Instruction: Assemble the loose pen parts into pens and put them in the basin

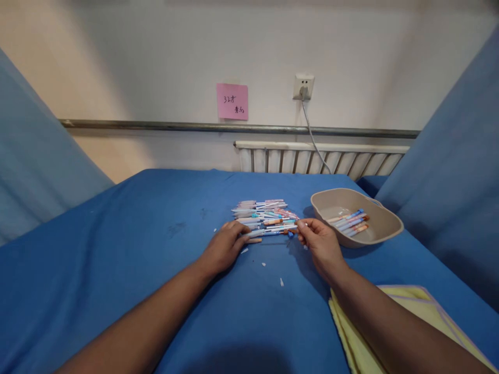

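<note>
A pile of slim pens (268, 210) with pale, pink, blue and orange parts lies on the blue sheet (167, 291), most of them pointing left to right. At the pile's left end is my left hand (226, 245), its fingers curled over the near pens and closed on a pen end. My right hand (322, 244) pinches the right end of a white pen at the pile's near edge. The fingertips partly hide the pen ends. Small white bits (281, 282) are scattered on the sheet in front of the pile.
Right of the pile stands a beige basin (384, 228) with several pens in it. A folded yellow cloth (413, 298) lies under my right forearm. Behind are a radiator (300, 146), a rail, a plugged-in cable and a pink note (232, 101). Blue curtains (42, 150) hang at both sides.
</note>
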Demonstrator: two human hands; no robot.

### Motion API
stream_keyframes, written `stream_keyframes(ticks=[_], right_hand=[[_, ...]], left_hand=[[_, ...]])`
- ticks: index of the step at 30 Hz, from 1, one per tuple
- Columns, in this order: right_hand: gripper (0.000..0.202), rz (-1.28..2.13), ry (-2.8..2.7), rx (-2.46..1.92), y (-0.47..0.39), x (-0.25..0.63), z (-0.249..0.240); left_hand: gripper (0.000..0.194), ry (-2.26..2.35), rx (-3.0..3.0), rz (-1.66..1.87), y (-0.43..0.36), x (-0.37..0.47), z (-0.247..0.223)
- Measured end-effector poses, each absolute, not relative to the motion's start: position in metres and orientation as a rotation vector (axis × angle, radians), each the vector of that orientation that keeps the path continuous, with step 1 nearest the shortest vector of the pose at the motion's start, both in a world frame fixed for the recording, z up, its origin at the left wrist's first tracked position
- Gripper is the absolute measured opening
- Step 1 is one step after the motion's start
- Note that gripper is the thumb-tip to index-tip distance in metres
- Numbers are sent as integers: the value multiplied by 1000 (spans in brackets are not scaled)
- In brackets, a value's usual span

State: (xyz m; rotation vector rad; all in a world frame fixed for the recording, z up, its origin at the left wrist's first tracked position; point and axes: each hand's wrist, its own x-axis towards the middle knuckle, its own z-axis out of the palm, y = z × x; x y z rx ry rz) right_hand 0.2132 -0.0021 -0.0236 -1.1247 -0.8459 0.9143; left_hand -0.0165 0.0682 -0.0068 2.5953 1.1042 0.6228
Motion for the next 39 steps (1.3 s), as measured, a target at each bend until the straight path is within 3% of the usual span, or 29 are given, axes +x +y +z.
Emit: stream_keyframes(ticks=[29, 34, 39], right_hand=[[28, 780, -851, -1085, -1, 220, -18], [29, 630, -775, -1031, 5, 231, -14], [29, 643, -753, -994, 2, 233, -10]], left_hand=[[21, 1098, 2286, 649, 59, -15, -2], [18, 1194, 2290, 605, 46, 15, -2], [30, 1254, 2456, 387, 43, 66, -13]])
